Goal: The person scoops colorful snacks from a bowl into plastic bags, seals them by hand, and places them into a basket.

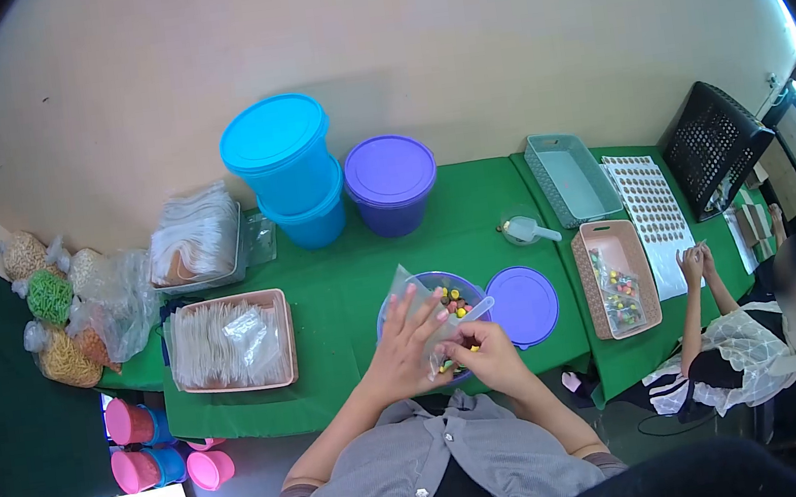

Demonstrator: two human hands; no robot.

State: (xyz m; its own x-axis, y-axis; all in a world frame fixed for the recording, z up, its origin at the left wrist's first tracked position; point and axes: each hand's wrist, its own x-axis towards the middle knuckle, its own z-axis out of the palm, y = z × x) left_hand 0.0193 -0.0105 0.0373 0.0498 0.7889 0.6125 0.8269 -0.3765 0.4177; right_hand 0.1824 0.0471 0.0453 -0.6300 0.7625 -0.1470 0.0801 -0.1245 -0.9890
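Observation:
My left hand (404,344) is spread, its palm and fingers against a clear plastic bag (404,282). My right hand (487,357) has its fingers closed at the bag's right side, beside a clear scoop handle (478,309); exactly what they pinch is hard to make out. Both hands are over a purple tub (382,318) holding small colourful wrapped pieces (454,301). Right of the tub lies a round purple lid (523,307).
Lidded blue buckets (285,178) and a purple bucket (391,185) stand behind. A pink basket of bags (288,336) is left; another pink basket (589,285) is right. A scoop (527,230) lies nearby. A co-worker's hands (694,264) are at far right.

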